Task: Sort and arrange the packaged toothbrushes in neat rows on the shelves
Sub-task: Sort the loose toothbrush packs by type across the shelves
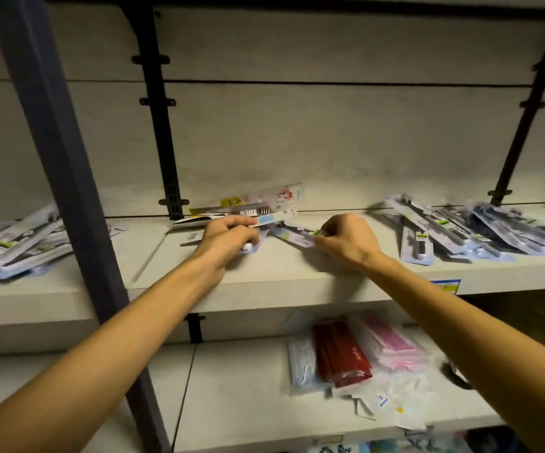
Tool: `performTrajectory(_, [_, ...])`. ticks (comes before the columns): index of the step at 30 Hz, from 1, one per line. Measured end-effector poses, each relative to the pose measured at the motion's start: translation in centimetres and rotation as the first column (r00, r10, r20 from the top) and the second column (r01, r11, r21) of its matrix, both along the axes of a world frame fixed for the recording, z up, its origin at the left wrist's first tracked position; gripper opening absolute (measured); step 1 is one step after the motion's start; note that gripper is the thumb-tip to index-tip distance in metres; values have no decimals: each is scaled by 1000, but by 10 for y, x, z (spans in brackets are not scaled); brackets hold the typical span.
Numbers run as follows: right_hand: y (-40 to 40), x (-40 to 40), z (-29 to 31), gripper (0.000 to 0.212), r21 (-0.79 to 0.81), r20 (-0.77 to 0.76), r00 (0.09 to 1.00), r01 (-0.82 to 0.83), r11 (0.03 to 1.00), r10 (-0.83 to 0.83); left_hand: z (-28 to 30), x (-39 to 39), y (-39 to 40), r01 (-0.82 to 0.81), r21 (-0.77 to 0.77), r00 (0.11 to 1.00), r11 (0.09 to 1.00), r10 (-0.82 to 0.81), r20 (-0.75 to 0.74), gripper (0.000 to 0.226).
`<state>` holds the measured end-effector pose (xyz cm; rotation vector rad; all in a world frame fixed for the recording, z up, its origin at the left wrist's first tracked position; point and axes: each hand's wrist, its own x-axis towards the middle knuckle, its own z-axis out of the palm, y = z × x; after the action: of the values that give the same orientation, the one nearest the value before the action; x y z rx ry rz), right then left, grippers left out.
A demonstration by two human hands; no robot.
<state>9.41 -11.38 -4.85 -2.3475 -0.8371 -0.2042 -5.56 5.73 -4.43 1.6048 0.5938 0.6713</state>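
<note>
1. Pale grey upper shelf board: spans the view from left to right and carries all the toothbrush packs listed below.
2. Left hand: fingers curled closed around a flat toothbrush pack with a light blue label, held just above the shelf at centre.
3. Right hand: fingertips pinched on a long pale toothbrush pack with a green tag, which lies on the shelf between the two hands.
4. Small loose cluster of carded toothbrush packs with a yellow sticker: far centre, against the back wall.
5. Heap of dark blister-packed toothbrushes: right end of the shelf, overlapping untidily.
6. Heap of white and grey toothbrush packs: left end, beyond the dark upright post.
7. Lower shelf: red and pink packets in clear plastic bags, right of centre.
</note>
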Motion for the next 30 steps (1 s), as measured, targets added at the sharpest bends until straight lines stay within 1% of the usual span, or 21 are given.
performTrajectory(2, [-14, 15, 6, 30, 58, -17, 1000, -20, 998, 21, 5, 12, -18, 12, -96, 1000, 995, -10, 18, 39])
performTrajectory(4, [-30, 30, 14, 39, 108, 2, 999, -45, 993, 45, 13, 23, -40, 69, -282, 995, 957, -46, 88, 41])
performTrajectory(6, [-46, 44, 21, 40, 132, 39, 998, -63, 989, 58, 21, 34, -63, 162, -469, 979, 869, -81, 188, 32])
performTrajectory(8, [-61, 56, 29, 34, 147, 102, 993, -70, 987, 55, 26, 44, -82, 235, -603, 951, 762, -50, 307, 27])
performTrajectory(10, [-71, 66, 35, 31, 209, 136, 990, -71, 975, 43, 30, 53, -95, 270, -654, 921, 706, 8, 389, 34])
performTrajectory(12, [-79, 74, 39, 33, 253, 153, 987, -82, 964, 43, 34, 63, -104, 322, -685, 888, 654, 42, 458, 40])
performTrajectory(15, [-88, 82, 40, 35, 285, 163, 985, -102, 953, 57, 40, 79, -109, 392, -720, 851, 573, 72, 521, 35])
performTrajectory(18, [-98, 91, 34, 34, 292, 153, 987, -90, 952, 46, 41, 97, -114, 399, -739, 845, 543, 95, 526, 27])
performTrajectory(22, [-120, 109, 29, 37, 321, 155, 988, -58, 945, 8, 34, 122, -134, 404, -722, 861, 562, 34, 508, 23])
performTrajectory(24, [-134, 118, 30, 36, 346, 154, 988, -49, 937, -6, 28, 134, -146, 402, -682, 864, 611, -8, 503, 20])
performTrajectory(26, [-148, 128, 31, 36, 368, 148, 989, -32, 929, -24, 22, 146, -157, 365, -642, 871, 674, -5, 491, 22])
performTrajectory(27, [-155, 133, 30, 37, 365, 141, 989, -21, 931, -33, 17, 153, -162, 348, -612, 875, 711, -11, 485, 23])
performTrajectory(28, [-161, 138, 28, 38, 348, 132, 990, -7, 937, -42, 12, 159, -167, 320, -555, 884, 768, -32, 466, 28])
performTrajectory(29, [-168, 142, 25, 38, 320, 123, 991, 7, 947, -49, 7, 165, -172, 261, -454, 910, 852, -61, 410, 37])
performTrajectory(30, [-174, 145, 20, 38, 285, 115, 992, 20, 958, -55, 1, 170, -176, 186, -303, 945, 935, -86, 316, 49])
